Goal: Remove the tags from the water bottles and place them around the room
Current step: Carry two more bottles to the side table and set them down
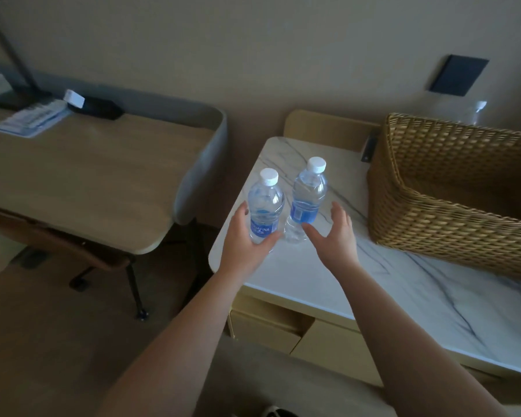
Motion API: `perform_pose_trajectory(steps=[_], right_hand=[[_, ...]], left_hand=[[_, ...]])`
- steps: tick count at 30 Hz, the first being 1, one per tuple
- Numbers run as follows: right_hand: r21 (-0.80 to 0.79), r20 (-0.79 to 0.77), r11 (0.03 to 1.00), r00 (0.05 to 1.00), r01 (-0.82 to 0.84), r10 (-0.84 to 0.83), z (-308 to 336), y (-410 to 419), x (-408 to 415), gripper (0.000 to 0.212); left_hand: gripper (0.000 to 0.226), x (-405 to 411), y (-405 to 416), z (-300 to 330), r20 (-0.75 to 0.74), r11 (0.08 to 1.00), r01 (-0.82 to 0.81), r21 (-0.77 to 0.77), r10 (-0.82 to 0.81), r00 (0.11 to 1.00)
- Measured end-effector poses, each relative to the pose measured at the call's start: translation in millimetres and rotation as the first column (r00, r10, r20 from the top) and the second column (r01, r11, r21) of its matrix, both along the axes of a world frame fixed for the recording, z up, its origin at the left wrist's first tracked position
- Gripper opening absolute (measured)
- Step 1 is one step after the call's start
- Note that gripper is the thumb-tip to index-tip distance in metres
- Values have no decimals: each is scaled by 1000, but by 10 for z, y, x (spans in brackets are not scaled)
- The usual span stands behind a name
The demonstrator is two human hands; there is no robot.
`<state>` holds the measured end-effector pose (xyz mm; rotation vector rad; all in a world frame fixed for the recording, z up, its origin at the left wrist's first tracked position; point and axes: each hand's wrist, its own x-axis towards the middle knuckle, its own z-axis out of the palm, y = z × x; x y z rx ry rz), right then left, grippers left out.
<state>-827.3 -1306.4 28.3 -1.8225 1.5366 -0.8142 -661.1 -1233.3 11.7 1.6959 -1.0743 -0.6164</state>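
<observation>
- I see two clear bottles, the left bottle (pixel 265 207) and right bottle (pixel 307 200), white-capped, blue-labelled, upright near the marble table's (pixel 313 281) 9 o'clock edge.
- My left hand (pixel 247 236) clasps the left bottle.
- My right hand (pixel 334 233) is spread apart beside the right bottle.
- A wicker basket (pixel 451 200) stands at 3 o'clock.

Bottles (pixel 265 206): clear glossy plastic, white ribbed caps. Desk (pixel 313 275): smooth veined marble-look top. Basket (pixel 451 188): rough woven wicker.
</observation>
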Motion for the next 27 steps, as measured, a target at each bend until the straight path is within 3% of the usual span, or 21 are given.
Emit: perform_pose_trajectory(steps=[3, 8, 13, 20, 27], right_hand=[[42, 74, 999, 997, -22, 19, -67, -152, 136, 85], [43, 275, 998, 961, -46, 32, -136, -314, 297, 69], [54, 329, 998, 944, -30, 10, -183, -436, 339, 58], [6, 374, 992, 920, -125, 114, -201, -415, 263, 53], [-59, 407, 944, 856, -325, 320, -209, -188, 467, 61]], left_hand=[[72, -17, -112, -70, -45, 999, 8, -51, -10, 999], [66, -1, -250, -49, -132, 996, -34, -83, 23, 991], [60, -43, -336, -9, -144, 996, -57, -63, 48, 988], [67, -142, -242, -9, -91, 952, -267, -152, 256, 962], [71, 86, 238, 64, -61, 843, -503, -190, 501, 863]])
